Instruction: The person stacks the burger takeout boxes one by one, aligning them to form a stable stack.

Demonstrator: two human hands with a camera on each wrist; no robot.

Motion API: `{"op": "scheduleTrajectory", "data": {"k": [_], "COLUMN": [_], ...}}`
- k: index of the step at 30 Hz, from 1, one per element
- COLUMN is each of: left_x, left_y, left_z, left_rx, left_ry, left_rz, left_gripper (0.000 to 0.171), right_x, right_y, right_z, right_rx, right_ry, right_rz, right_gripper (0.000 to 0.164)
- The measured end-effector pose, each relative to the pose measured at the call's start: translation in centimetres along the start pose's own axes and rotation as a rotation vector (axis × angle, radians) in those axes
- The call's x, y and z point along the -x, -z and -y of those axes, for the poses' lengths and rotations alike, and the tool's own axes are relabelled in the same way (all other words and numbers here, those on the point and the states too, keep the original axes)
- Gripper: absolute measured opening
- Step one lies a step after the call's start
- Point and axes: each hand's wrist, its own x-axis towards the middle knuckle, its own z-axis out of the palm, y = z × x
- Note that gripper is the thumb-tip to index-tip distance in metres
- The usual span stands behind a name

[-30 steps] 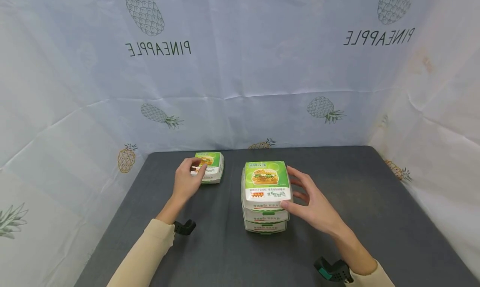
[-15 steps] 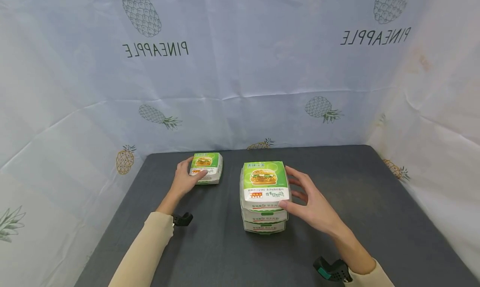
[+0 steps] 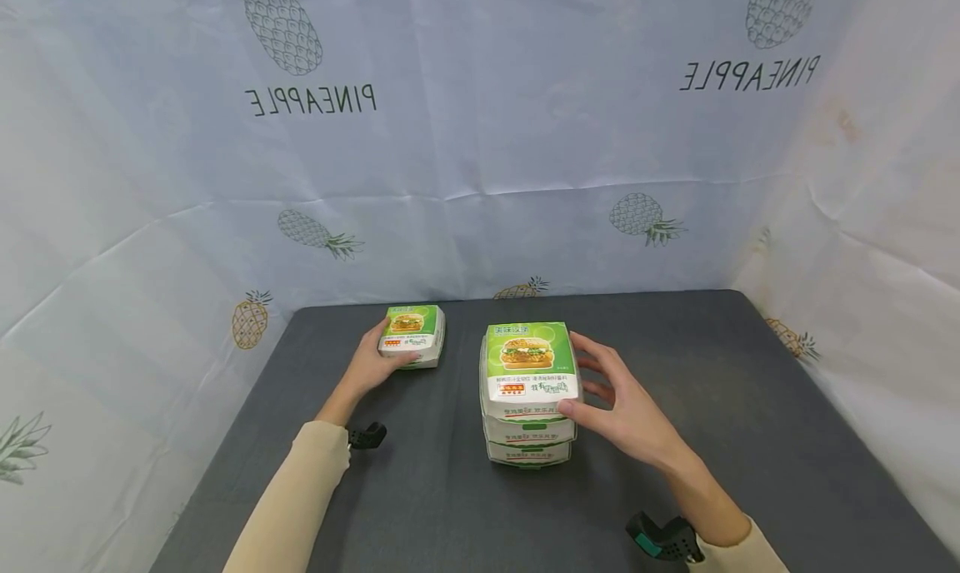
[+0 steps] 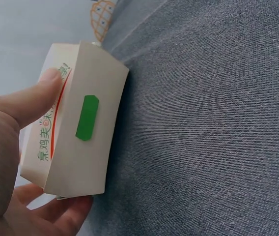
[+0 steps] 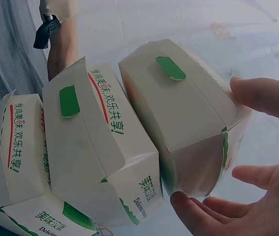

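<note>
At the back left of the dark table sits a single burger box (image 3: 410,321), white and green with a burger printed on its lid. My left hand (image 3: 369,365) grips it, the thumb on the front slope of the lid and the fingers around its left side, as the left wrist view also shows. Nearer the middle stands a stack of three such boxes. My right hand (image 3: 633,411) holds the top burger box (image 3: 528,361) at its right side, with the thumb at the front corner and the other fingertips along the side.
The dark cloth-covered table (image 3: 720,390) ends at a pale curtain (image 3: 480,140) printed with pineapples, which also hangs on both sides. A short gap separates the single box from the stack. Each wrist wears a black band (image 3: 663,540).
My left hand has shifted from over the single box's lid to its left side and front, and now grips it. The right hand and stack stay in place.
</note>
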Motion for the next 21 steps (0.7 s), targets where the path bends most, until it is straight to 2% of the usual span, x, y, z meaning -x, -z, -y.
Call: {"op": "scheduleTrajectory", "data": {"k": [9, 15, 21], "left_x": [0.2, 0.8, 1.3], "left_y": [-0.2, 0.2, 0.6], "left_z": [0.2, -0.8, -2.0], "left_rx": [-0.042, -0.004, -0.007], "left_ry": [0.028, 0.021, -0.003], "left_rz": [-0.061, -0.086, -0.105], "left_gripper": [0.106, 0.105, 0.103], "right_x": [0.0, 0.1, 0.1], "right_y": [-0.1, 0.0, 0.0], "right_z": [0.0, 0.1, 0.1], "right_rx": [0.002, 0.007, 0.013], "right_ry": [0.003, 0.002, 0.0], "right_rz": [0.008, 0.006, 0.005], "right_gripper": [0.08, 0.079, 0.079]}}
